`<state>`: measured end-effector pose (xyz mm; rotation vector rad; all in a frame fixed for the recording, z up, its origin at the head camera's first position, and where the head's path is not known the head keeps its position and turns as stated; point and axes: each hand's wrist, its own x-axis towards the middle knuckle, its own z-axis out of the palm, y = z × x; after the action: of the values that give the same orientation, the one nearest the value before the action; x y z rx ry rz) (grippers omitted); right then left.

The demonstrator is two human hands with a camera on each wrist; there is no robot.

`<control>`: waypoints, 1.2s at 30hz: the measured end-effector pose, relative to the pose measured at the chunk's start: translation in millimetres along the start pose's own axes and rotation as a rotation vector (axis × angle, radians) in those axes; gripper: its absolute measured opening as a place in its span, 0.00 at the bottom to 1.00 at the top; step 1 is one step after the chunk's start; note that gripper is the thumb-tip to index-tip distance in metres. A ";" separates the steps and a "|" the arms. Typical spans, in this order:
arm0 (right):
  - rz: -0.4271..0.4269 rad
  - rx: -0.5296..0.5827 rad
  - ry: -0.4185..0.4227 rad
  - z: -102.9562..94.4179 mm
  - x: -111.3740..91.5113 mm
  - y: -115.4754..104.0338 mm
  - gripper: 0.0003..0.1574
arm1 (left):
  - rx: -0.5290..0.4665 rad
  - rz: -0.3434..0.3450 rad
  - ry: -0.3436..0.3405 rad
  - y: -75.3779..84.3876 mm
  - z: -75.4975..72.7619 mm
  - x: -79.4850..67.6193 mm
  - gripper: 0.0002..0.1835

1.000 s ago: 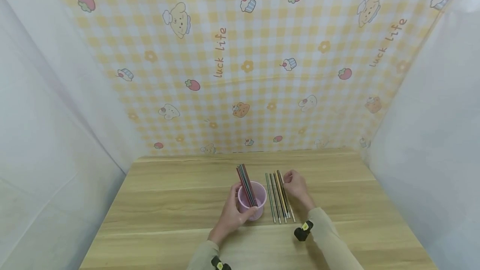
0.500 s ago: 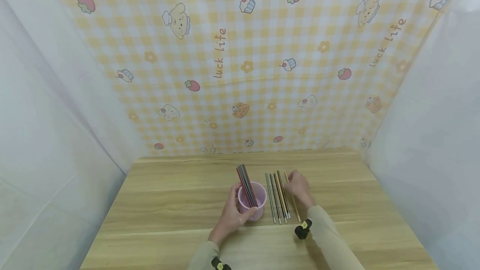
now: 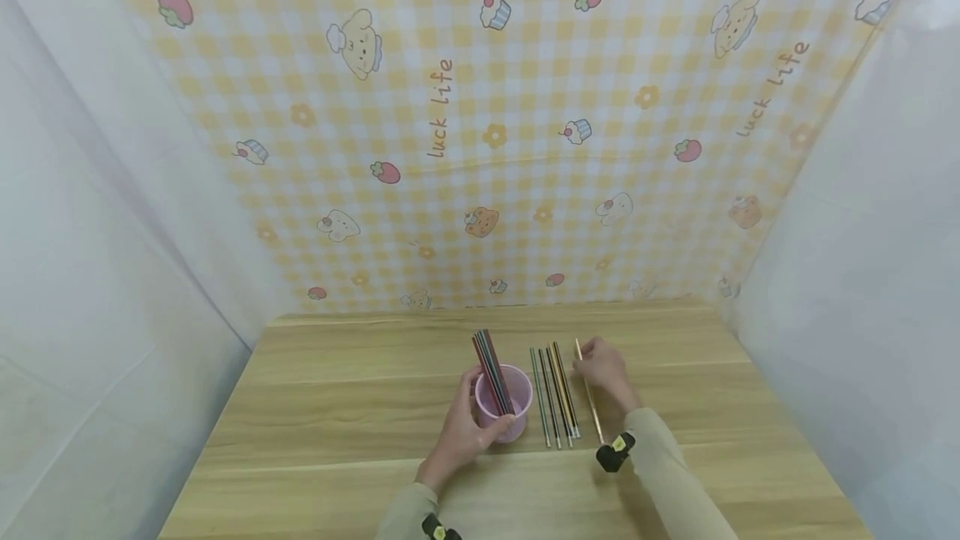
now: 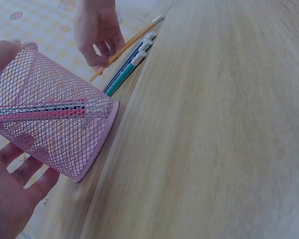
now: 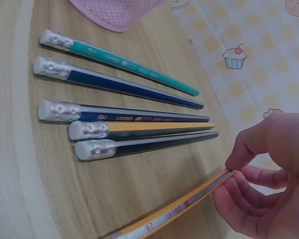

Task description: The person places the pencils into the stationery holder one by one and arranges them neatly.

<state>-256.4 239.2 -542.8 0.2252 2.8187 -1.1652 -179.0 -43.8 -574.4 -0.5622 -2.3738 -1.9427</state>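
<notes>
My left hand (image 3: 467,427) curls round a pink mesh pencil cup (image 4: 55,109) standing on the table, thumb near its front rim. Several dark red and dark pencils (image 3: 491,369) lean inside it toward the back left. My right hand (image 5: 269,174) pinches a yellow pencil (image 5: 189,201) between thumb and fingers near its far end; its eraser end points toward me. To the left of that hand, several pencils lie side by side on the table: a green pencil (image 5: 124,63), dark blue pencils (image 5: 114,85) and another yellow pencil (image 5: 154,127), their white erasers facing me.
The wood-grain table (image 3: 337,423) runs back to a yellow checked cloth (image 3: 480,107) with cartoon prints. White sheets (image 3: 97,273) hang on both sides. A small black device (image 3: 615,452) is strapped at the right sleeve, another at the left.
My right hand has drawn the yellow pencil away from the row, to the right, and its far end now tips up a little. The left hand and the cup stay in place.
</notes>
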 end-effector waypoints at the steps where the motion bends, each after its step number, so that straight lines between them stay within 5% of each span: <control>1: -0.001 0.013 0.002 -0.9 0.2 -0.8 0.22 | 0.002 -0.001 0.001 0.0 -0.1 0.0 0.47; 36: -0.229 0.281 0.118 -33.2 -20.6 -78.1 0.23 | -0.012 0.003 0.004 -3.7 0.3 0.4 0.46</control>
<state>-249.8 205.9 -462.4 -0.0144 2.8290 -1.6507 -180.4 -44.0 -577.9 -0.5614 -2.3587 -1.9562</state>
